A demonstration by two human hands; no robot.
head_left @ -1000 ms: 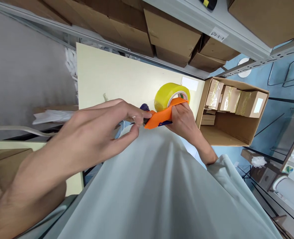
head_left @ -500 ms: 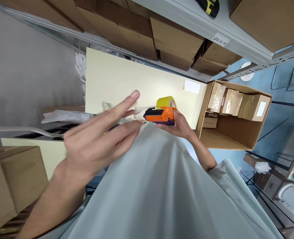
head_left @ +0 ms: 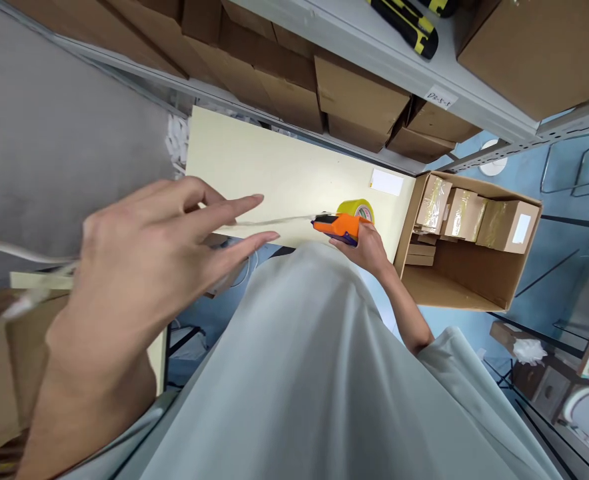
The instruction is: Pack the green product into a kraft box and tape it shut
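Observation:
My right hand (head_left: 367, 247) grips an orange tape dispenser (head_left: 342, 225) with a black front and purple underside, above the table's front edge. A yellow tape roll (head_left: 357, 209) shows at the dispenser's far side. From its front a thin clear strip of tape (head_left: 279, 220) stretches left to my left hand (head_left: 139, 260). My left thumb and index finger point right with their tips apart. The strip passes behind those fingers, and where it is held is hidden. A blurred whitish scrap (head_left: 29, 300) hangs left of my left wrist.
An open carton (head_left: 467, 283) with several smaller boxes stands right of the cream table (head_left: 254, 153). A white label (head_left: 386, 182) lies on the tabletop. Shelving (head_left: 354, 73) with brown boxes and black-yellow tools (head_left: 409, 27) runs along the back. Another carton (head_left: 29, 367) sits lower left.
My left hand has moved left, away from the dispenser, and the strip between them is now longer and taut. The dispenser has shifted slightly right. The whitish scrap now appears at far left.

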